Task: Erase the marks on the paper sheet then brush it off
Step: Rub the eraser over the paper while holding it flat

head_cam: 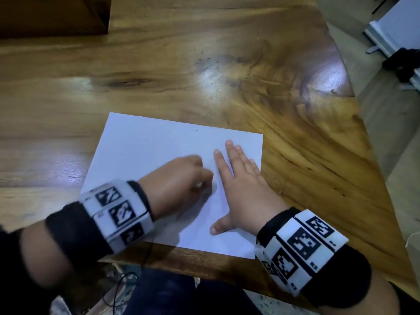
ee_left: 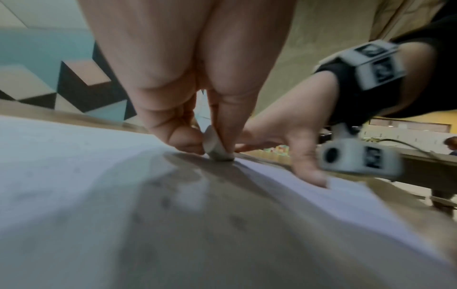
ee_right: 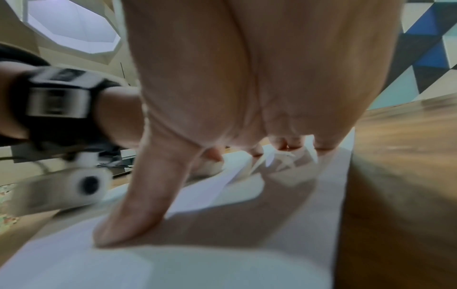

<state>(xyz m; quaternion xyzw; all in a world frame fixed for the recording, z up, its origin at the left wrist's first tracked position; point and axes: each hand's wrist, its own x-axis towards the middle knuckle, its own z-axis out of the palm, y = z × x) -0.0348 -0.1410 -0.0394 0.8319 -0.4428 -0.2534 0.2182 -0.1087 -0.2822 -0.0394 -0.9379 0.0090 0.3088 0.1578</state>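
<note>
A white paper sheet lies on the wooden table near its front edge. My left hand is curled over the middle of the sheet and pinches a small white eraser between thumb and fingers, its lower end pressed on the paper. My right hand lies flat on the right part of the sheet, fingers straight and spread, thumb pressing the paper. Faint grey smudges show on the sheet in the left wrist view. From the head view the eraser is barely visible under the hand.
The wooden table stretches away beyond the sheet; its right edge runs diagonally close to my right hand. A dark wooden block stands at the far left corner. My knees and a cable sit below the front edge.
</note>
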